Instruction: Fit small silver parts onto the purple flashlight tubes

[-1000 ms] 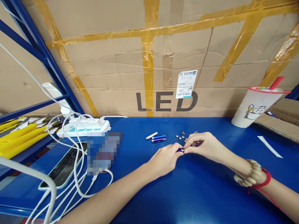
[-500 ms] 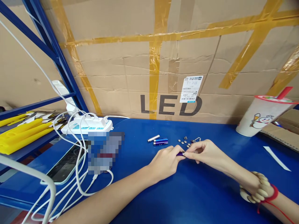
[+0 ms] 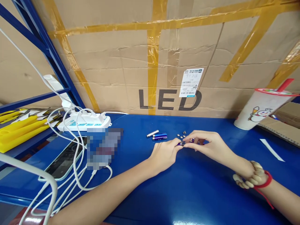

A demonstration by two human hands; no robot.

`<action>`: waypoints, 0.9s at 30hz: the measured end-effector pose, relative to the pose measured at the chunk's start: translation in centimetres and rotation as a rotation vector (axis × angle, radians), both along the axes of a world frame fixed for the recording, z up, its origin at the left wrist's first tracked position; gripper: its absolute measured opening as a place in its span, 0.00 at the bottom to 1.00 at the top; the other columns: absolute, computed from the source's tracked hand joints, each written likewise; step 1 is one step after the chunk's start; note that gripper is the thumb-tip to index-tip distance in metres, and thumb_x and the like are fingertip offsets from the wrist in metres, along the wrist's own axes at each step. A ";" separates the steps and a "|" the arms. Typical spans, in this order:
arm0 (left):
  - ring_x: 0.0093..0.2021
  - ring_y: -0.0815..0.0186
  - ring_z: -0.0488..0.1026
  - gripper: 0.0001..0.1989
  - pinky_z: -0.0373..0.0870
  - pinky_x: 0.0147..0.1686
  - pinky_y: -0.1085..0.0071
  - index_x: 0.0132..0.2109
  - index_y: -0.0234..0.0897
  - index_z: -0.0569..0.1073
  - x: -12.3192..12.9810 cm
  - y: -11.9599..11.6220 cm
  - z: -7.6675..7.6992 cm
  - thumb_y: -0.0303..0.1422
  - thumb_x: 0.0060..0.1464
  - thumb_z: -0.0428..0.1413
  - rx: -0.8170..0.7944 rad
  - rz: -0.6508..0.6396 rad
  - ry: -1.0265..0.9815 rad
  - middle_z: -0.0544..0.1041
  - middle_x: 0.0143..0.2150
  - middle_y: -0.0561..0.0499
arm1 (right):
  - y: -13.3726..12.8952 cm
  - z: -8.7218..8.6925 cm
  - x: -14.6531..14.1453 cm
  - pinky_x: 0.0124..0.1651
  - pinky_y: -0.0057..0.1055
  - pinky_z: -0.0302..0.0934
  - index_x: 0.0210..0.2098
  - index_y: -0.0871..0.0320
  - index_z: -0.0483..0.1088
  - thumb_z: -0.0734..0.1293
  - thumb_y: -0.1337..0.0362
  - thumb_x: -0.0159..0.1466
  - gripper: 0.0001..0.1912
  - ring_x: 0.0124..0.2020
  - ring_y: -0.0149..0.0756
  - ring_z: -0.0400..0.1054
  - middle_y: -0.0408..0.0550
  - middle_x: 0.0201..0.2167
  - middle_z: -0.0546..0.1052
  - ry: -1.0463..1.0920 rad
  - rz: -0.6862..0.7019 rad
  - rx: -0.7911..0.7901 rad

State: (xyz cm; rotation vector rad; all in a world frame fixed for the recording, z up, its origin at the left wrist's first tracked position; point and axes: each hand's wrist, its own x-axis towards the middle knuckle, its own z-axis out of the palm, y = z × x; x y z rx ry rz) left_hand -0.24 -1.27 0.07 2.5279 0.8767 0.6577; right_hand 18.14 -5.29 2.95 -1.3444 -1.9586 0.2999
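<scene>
On my feed the left grip (image 3: 164,153) pinches a slim purple metal tube (image 3: 179,144), the right grip (image 3: 208,140) closed on its end, so I'd judge it unfinished; beyond that tube lie loose round silver metal discs (image 3: 181,137) and, leftward, shiny purple, blue and silver metal cylinders (image 3: 160,135)

Bright overall, with white glare on the blue tabletop (image 3: 199,193), shiny amber tape (image 3: 153,51) and a pixelated patch (image 3: 105,149).

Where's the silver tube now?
In the head view, the silver tube lies on the table beyond the left hand, beside the blue tube, left of the metal discs.
</scene>
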 end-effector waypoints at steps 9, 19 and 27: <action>0.35 0.68 0.73 0.11 0.60 0.30 0.75 0.42 0.40 0.68 0.0 0.5 -0.6 0.32 0.63 0.41 0.007 -0.019 -0.124 0.76 0.38 0.56 | 0.3 -0.3 0.7 0.25 0.21 0.61 0.34 0.57 0.74 0.66 0.62 0.60 0.07 0.28 0.27 0.68 0.48 0.33 0.76 -0.094 0.147 0.243; 0.34 0.70 0.72 0.12 0.59 0.29 0.76 0.41 0.40 0.70 -0.1 0.2 -0.4 0.33 0.63 0.42 0.012 -0.048 -0.140 0.76 0.38 0.56 | 0.3 0.0 0.4 0.30 0.22 0.67 0.32 0.58 0.76 0.66 0.64 0.60 0.06 0.29 0.29 0.71 0.48 0.30 0.76 -0.114 0.214 0.346; 0.32 0.69 0.71 0.12 0.57 0.28 0.75 0.38 0.38 0.70 -0.3 0.5 -1.0 0.33 0.63 0.42 0.013 -0.115 -0.124 0.75 0.34 0.55 | 0.6 -1.4 0.9 0.35 0.23 0.67 0.32 0.58 0.74 0.64 0.70 0.61 0.07 0.31 0.28 0.72 0.45 0.29 0.77 -0.066 0.291 0.299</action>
